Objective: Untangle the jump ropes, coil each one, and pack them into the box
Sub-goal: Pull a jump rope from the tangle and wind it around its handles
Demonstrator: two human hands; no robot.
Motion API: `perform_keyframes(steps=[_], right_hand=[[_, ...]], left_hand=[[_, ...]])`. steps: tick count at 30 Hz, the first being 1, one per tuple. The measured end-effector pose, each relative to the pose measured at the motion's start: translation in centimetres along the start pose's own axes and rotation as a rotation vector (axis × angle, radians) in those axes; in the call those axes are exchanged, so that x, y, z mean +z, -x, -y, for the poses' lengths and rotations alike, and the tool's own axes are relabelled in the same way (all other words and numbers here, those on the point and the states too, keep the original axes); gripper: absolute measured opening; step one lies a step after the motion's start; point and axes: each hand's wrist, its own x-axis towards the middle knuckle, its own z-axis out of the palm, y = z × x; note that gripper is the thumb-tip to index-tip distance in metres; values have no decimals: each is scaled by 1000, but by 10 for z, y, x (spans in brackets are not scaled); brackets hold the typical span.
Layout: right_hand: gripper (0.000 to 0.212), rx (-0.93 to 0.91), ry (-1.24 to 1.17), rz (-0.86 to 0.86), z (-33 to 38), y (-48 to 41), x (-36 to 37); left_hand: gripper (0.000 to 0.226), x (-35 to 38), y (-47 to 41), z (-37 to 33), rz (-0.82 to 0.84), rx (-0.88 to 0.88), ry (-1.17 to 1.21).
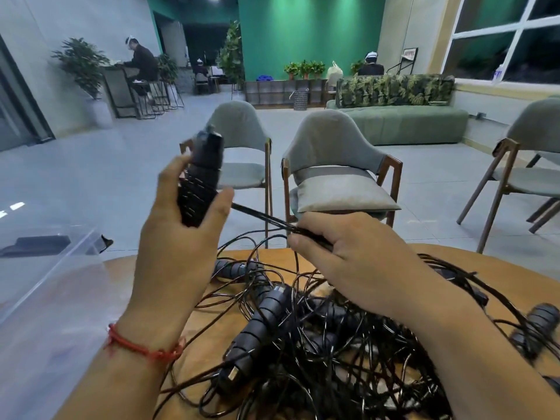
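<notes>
Nearest to us, a tangle of jump ropes lies heaped on a round wooden table; thin black cords loop over one another in every direction, and a ribbed handle lies slanted across the middle of the heap (more handles show among the loops, though we cannot count them). Our two forearms reach in over the pile from the bottom edge; a red string bracelet circles the left wrist.

Our left hand is raised above the table with its fingers and thumb curled round a pair of handles, held together and pointing upward; our right hand hovers just over the heap, thumb and fingers pinching a cord; this cord runs taut between the two hands, in what look like two strands side by side.

At the far left stands a clear box, its see-through wall beside the table's edge; something dark shows through it, and we cannot tell what.

Beyond the table are two grey chairs with wooden frames, backs toward us; the right one holds a cushion. Farther off are a green sofa, a green wall, and a seated person at a high counter on the left.
</notes>
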Motion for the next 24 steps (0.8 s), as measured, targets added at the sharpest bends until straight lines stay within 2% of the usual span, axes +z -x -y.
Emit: perform_keyframes(steps=[6, 13, 17, 24], right_hand=[[24, -150, 104, -264, 7, 4, -11], [22, -198, 56, -336, 7, 6, -19], [20, -222, 9, -302, 7, 5, -18], [17, -160, -197, -268, -5, 3, -25]], left_hand=[[66, 8, 6, 6, 275, 51, -360], [58, 13, 18, -5, 201, 153, -518], [55, 18, 27, -10, 178, 163, -506], [45, 14, 29, -16, 255, 220, -453]])
